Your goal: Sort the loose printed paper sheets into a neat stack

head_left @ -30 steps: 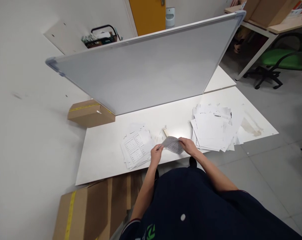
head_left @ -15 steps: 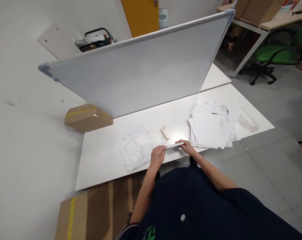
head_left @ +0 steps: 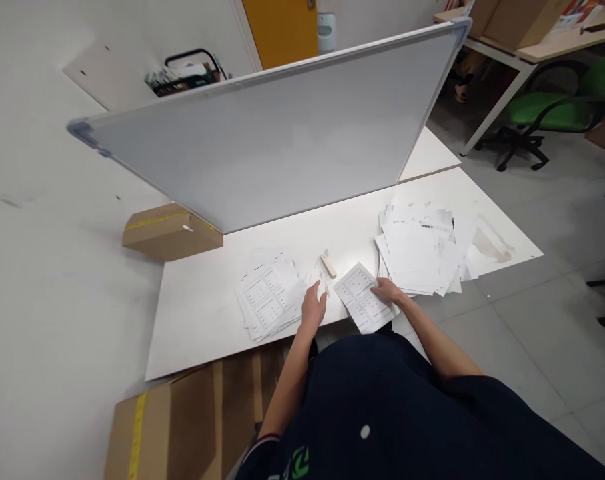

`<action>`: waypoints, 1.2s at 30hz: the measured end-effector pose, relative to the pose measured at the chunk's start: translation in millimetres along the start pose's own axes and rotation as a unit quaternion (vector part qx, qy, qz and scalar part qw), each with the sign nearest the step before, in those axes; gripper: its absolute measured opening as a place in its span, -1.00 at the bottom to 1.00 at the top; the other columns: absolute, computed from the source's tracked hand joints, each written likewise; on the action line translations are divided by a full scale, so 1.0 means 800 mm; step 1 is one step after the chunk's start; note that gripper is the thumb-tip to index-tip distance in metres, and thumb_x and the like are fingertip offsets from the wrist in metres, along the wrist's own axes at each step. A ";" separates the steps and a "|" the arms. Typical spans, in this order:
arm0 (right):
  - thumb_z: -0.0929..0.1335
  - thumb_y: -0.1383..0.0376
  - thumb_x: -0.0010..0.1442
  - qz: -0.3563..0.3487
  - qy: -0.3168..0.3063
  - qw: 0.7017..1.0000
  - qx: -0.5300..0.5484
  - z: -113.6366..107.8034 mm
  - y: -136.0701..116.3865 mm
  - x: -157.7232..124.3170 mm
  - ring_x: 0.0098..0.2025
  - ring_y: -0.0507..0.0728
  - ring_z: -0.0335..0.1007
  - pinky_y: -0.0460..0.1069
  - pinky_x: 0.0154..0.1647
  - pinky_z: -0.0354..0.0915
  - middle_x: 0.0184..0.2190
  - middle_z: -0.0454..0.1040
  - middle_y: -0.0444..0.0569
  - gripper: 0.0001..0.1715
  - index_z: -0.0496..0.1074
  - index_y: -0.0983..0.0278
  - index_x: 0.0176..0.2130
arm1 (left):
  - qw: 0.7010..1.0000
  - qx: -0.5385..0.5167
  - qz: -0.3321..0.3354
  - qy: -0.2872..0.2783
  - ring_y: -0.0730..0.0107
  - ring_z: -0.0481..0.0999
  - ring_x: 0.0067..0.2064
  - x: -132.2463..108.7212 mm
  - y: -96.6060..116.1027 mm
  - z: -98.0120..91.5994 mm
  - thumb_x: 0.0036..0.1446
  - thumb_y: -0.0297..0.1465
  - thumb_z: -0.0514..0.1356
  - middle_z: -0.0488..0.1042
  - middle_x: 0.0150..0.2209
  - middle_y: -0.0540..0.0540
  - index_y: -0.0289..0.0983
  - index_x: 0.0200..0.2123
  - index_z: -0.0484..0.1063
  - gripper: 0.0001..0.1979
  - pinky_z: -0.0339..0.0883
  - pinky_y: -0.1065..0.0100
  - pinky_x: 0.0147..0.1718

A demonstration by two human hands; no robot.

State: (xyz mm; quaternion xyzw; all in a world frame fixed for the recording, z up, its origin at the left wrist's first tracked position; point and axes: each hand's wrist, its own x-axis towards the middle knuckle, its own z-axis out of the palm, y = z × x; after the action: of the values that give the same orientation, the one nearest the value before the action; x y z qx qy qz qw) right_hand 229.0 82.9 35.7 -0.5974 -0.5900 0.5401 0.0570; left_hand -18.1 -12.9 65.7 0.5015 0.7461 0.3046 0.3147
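My right hand [head_left: 386, 291] grips the right edge of a printed sheet of paper [head_left: 361, 293], or a thin stack of such sheets; I cannot tell which. The print shows boxes in a grid, and the paper tilts over the table's front edge. Just left of it, my left hand [head_left: 313, 307] is empty with its fingers apart, above the table. Beyond the hands lies a small beige block [head_left: 328, 266]. A pile of similar printed sheets [head_left: 269, 300] lies left of my left hand. To the right spreads a larger, untidy pile of white papers [head_left: 422, 250].
A large whiteboard [head_left: 282, 140] stands across the back of the white table [head_left: 192, 320]. One cardboard box [head_left: 175, 233] sits at the table's left end, another [head_left: 182, 427] below its front edge. Farther right are a green chair [head_left: 547, 110] and a desk [head_left: 557, 50].
My left hand has let go of the paper and moved slightly left, its fingers opening. The paper, held edge-on by both hands before, now shows its printed face in my right hand.
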 end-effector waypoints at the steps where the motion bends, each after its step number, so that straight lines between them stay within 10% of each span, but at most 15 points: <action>1: 0.30 0.33 -0.10 0.019 0.000 1.000 0.009 0.002 0.006 0.003 -0.36 0.11 0.40 -0.09 -0.43 0.27 -0.40 0.49 0.03 -0.80 0.40 0.37 -0.39 | 1.000 0.009 0.000 -0.009 0.16 0.31 0.02 0.001 -0.006 0.004 0.06 -0.32 0.06 0.29 0.03 -0.23 -0.25 0.06 0.22 -0.54 0.14 0.16 -0.02; 22: 0.28 0.31 -0.06 0.043 0.014 0.996 0.076 0.030 0.018 0.040 -0.35 0.10 0.42 -0.12 -0.47 0.28 -0.32 0.49 0.07 -0.71 0.36 0.38 -0.28 | 0.946 0.286 -0.032 -0.147 0.05 0.25 -0.04 0.052 0.009 0.041 0.03 -0.57 -0.10 0.23 0.00 -0.22 0.04 0.15 0.05 -0.38 0.09 0.11 -0.15; 31: 0.28 0.32 -0.07 0.028 0.054 0.998 0.020 0.023 0.007 0.029 -0.32 0.13 0.39 -0.08 -0.41 0.26 -0.34 0.48 0.05 -0.75 0.39 0.37 -0.32 | 0.981 0.155 -0.045 -0.105 0.04 0.27 0.00 0.042 0.005 0.044 0.03 -0.50 0.00 0.27 -0.02 -0.26 -0.05 0.12 0.14 -0.45 0.04 0.10 -0.07; 36: 0.21 0.23 0.03 -0.004 0.214 0.977 -0.012 0.005 -0.010 0.009 -0.22 0.19 0.36 0.00 -0.25 0.25 -0.28 0.45 0.11 -0.65 0.36 0.36 -0.21 | 0.983 -0.093 -0.142 -0.067 0.17 0.36 -0.04 0.017 0.017 0.036 0.04 -0.24 0.09 0.34 -0.03 -0.31 -0.31 0.20 -0.06 -0.31 0.14 0.23 -0.08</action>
State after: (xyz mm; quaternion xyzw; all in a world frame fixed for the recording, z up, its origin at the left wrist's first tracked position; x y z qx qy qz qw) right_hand 219.3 88.2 35.6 -0.6976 -0.5727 0.3927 0.1768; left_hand 7.7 8.4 56.4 0.3787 0.7552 0.2907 0.4491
